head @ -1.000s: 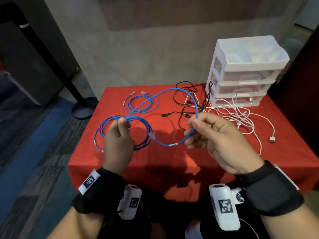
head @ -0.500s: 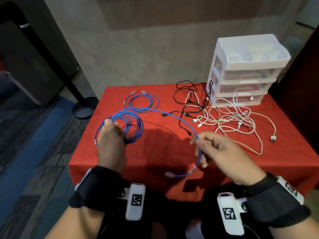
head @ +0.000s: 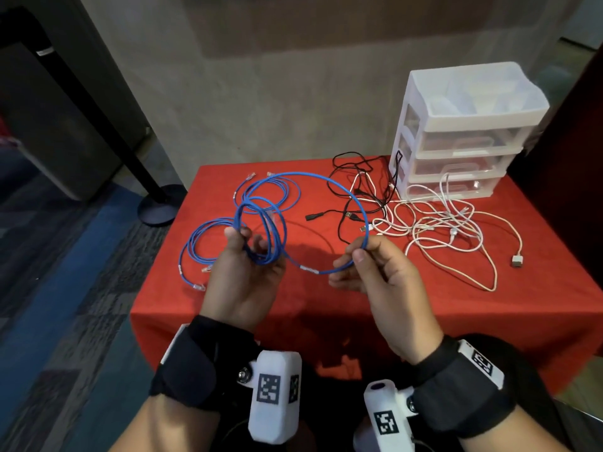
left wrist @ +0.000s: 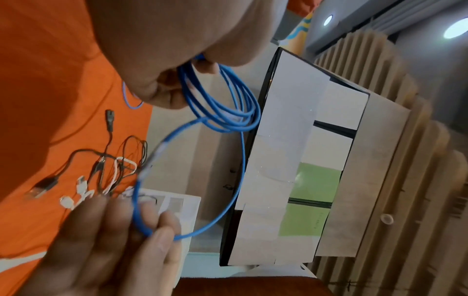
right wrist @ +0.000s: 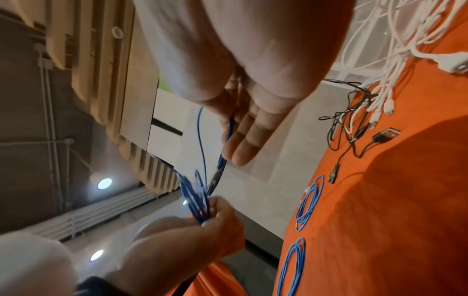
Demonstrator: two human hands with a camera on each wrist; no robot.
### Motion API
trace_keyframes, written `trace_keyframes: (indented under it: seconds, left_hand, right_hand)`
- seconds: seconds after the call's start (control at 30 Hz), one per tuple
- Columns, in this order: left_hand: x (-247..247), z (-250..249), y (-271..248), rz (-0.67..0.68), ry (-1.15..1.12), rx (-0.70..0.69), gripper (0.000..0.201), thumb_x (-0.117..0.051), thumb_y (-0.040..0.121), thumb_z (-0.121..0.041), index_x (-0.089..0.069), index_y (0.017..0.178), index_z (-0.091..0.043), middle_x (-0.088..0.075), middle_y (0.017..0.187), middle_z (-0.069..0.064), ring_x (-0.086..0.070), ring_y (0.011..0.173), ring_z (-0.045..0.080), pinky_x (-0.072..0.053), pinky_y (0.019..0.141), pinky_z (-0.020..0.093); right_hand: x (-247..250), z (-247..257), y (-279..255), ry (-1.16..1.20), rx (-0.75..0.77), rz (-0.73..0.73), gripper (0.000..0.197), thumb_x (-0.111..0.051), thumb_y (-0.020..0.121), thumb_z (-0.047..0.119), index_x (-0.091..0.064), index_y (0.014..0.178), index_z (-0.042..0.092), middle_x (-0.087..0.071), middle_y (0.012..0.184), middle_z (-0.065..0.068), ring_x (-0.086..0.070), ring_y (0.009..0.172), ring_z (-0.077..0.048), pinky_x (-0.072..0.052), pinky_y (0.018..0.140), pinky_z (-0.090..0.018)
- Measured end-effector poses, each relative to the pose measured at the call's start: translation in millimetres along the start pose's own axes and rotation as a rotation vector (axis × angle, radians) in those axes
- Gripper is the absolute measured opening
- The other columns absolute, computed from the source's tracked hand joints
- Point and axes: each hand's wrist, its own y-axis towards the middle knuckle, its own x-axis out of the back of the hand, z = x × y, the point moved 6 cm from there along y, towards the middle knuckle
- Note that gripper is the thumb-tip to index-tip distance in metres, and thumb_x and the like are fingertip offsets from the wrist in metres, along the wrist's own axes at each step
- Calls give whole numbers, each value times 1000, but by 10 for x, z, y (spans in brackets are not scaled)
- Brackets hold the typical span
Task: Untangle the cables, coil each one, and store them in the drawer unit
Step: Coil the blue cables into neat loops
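The blue cable [head: 313, 177] is up in the air over the desk [head: 326, 308], not lying on it. The left hand [head: 243, 272] has its fingers curled around a bunch of small loops, so the coil does not fall apart. The right hand [head: 375, 269] pinches the loose part between thumb and finger, with the other fingers nearly straight. That part makes one big round loop, probably so it can be laid onto the bunch as the next turn.

Two more blue cables [head: 270, 194] lie on the red cloth in loose rings, one by the far edge and one by the left edge. The black cables [head: 359, 190] and white cables [head: 440, 223] lie mixed up in front of the drawer unit [head: 463, 138]. Its drawers look closed, so I think nothing is put away yet.
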Motion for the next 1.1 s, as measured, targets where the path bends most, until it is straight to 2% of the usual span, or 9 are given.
trace_keyframes:
  seconds: [0.13, 0.27, 0.4, 0.53, 0.7, 0.83, 0.93, 1.03, 1.1]
  left_hand:
    - [94, -268, 84, -38, -98, -134, 41, -36, 107, -46, -48, 74, -23, -41, 65, -7, -45, 57, 6, -46, 63, 23]
    - [27, -74, -12, -10, 14, -63, 36, -40, 106, -43, -52, 78, -22, -47, 64, -8, -44, 54, 3, -46, 54, 16]
    - [-36, 279, -137, -2, 222, -7, 34, -42, 105, -44, -55, 81, -24, -54, 71, -7, -52, 61, 7, -52, 59, 26]
    - [-86, 339, -154, 88, 189, -24, 35, -37, 107, -41, -54, 86, -20, -64, 85, 4, -61, 79, 18, -53, 79, 42]
    - [-41, 114, -173, 85, 376, -284, 32, -33, 110, -36, -48, 88, -18, -46, 72, -1, -42, 56, 8, -45, 57, 20]
    - [-57, -4, -226, 112, 551, -423, 31, -32, 110, -35, -48, 88, -19, -41, 74, -3, -33, 55, 8, -45, 54, 20]
    - [-108, 20, -296, 194, 616, -410, 29, -36, 107, -35, -48, 90, -15, -40, 72, -4, -30, 53, 8, -38, 48, 22]
    - [-179, 95, -385, 341, 698, -355, 28, -42, 101, -38, -48, 86, -16, -35, 68, -1, -27, 51, 8, -30, 44, 22]
    - [-208, 144, -439, 451, 782, -336, 27, -44, 103, -37, -53, 85, -19, -32, 65, -2, -27, 51, 9, -29, 45, 21]
  right_hand:
    - [170, 15, 7, -122, 41, -81, 16, -45, 106, 4, -61, 100, 6, -69, 81, -8, -68, 66, -26, -59, 68, -37]
    - [124, -15, 13, -38, -6, -67, 17, -45, 106, 3, -60, 100, 5, -71, 86, -12, -71, 74, -28, -62, 73, -37]
    - [-97, -58, -4, 78, -63, 18, 14, -44, 106, 1, -58, 102, 0, -72, 92, -11, -74, 83, -27, -62, 78, -37]
    - [-224, -168, -51, -7, -129, 152, 16, -52, 104, 1, -66, 102, 7, -75, 102, -13, -74, 95, -25, -62, 82, -37]
    - [-112, -212, -37, -386, -100, 369, 16, -69, 96, 14, -77, 107, 22, -78, 102, 10, -65, 90, 2, -52, 87, -24]
    - [83, -142, 84, -193, -193, 217, 22, -65, 95, 35, -73, 108, 19, -77, 102, -6, -68, 92, -12, -52, 78, -31]
    - [157, -28, 194, 43, -262, 130, 28, -47, 105, 25, -65, 118, 8, -73, 93, -15, -70, 74, -24, -53, 65, -33]
    - [129, 48, 263, 74, -317, 193, 32, -50, 104, 19, -55, 135, 15, -70, 87, -19, -64, 49, -21, -52, 45, -27]
    - [74, 88, 302, 28, -311, 260, 46, -60, 97, 21, -50, 142, 23, -67, 92, -24, -63, 48, -22, -47, 38, -25]
